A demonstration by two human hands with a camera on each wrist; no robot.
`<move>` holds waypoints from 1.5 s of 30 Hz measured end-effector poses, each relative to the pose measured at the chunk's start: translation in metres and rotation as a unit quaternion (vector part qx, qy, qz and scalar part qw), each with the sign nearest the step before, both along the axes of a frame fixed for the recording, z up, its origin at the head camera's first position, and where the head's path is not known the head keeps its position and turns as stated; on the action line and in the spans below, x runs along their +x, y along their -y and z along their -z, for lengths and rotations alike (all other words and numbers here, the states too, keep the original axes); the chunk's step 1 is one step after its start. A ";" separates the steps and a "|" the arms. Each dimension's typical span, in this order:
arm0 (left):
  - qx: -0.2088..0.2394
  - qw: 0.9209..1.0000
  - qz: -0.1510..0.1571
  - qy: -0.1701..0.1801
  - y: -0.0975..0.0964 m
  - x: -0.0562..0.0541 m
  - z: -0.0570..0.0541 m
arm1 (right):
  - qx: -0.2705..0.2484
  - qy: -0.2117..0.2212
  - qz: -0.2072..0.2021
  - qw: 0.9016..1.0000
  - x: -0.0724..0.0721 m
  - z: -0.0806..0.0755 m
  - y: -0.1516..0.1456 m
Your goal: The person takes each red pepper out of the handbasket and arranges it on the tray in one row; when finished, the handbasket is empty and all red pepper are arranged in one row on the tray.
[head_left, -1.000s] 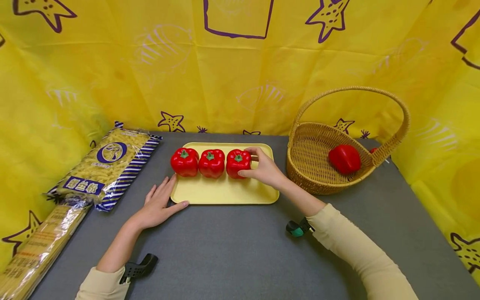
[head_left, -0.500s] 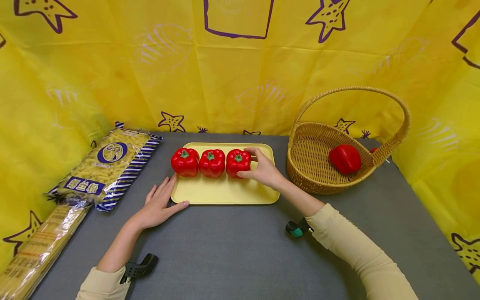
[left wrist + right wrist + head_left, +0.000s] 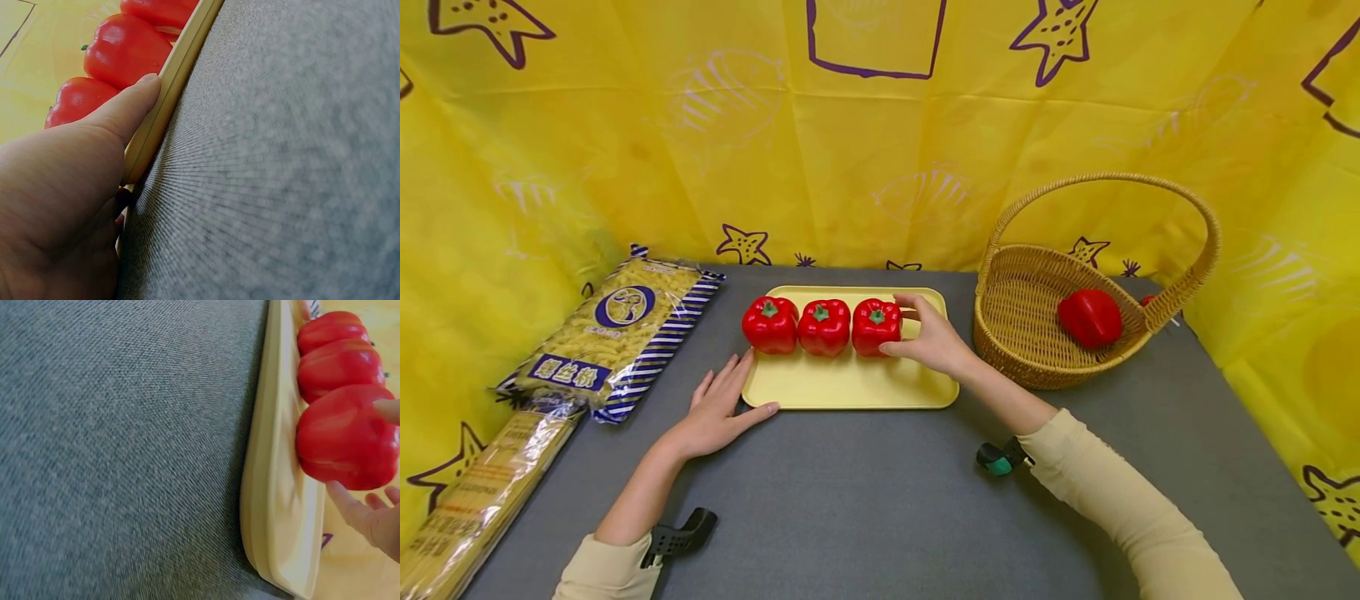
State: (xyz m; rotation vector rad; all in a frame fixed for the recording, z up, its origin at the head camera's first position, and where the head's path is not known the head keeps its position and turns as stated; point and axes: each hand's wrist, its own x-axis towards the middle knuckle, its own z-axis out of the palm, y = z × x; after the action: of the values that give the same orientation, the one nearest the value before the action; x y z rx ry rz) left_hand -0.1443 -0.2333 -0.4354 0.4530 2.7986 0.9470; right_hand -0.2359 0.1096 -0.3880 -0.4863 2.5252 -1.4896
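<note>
Three red peppers (image 3: 824, 327) are standing in a row toward the yellow tray's (image 3: 850, 387) back edge, apparently placed; another pepper (image 3: 1090, 318) is lying in the basket (image 3: 1009, 360). Right hand (image 3: 936, 342) is holding the rightmost pepper (image 3: 872, 331); left hand (image 3: 711, 417), fingers extended, is touching the tray's front-left corner.

Left sleeve (image 3: 606, 575): cream, plain fabric, light creases, ends on the forearm short of the wrist.
Right sleeve (image 3: 1138, 517): same cream, more of it in frame, soft wrinkles along the arm, bunched near the cuff (image 3: 1048, 437), cuff edge slightly uneven.
Left wrist mount (image 3: 683, 536): black, matte-looking, strap part dotted with small holes, chunky rounded block sticking out to one side; sits right at the sleeve end.
Right wrist mount (image 3: 996, 459): black, rounded block, teal-green patch on its face, strap part tucked against the cuff.
Hands (left (image 3: 715, 417), right (image 3: 934, 340)): both bare, five-fingered.
</note>
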 end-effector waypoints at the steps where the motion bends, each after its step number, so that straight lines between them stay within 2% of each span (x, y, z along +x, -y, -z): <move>1: 0.001 1.000 0.001 0.000 0.000 0.000 0.000 | 0.001 0.002 0.003 1.000 0.001 -0.002 -0.002; 5: 0.002 1.000 0.003 -0.001 0.000 0.000 0.000 | -0.002 0.006 0.011 1.000 0.005 -0.010 -0.010; 14: -0.002 1.000 0.001 0.004 0.001 -0.002 0.004 | -0.045 0.009 0.010 0.999 0.014 -0.025 -0.031; 27: 0.003 1.000 0.000 0.007 -0.001 -0.002 0.002 | -0.023 0.008 0.023 0.999 0.024 -0.047 -0.070; 45: 0.001 1.000 0.000 0.009 -0.002 0.000 -0.002 | 0.012 -0.009 0.074 0.997 0.033 -0.057 -0.134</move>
State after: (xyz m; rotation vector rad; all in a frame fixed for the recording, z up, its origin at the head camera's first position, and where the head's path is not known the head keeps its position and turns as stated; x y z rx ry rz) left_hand -0.1447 -0.2313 -0.4332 0.4418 2.7814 0.9487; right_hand -0.2028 0.2434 -0.3306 -0.3166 2.6409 -1.5064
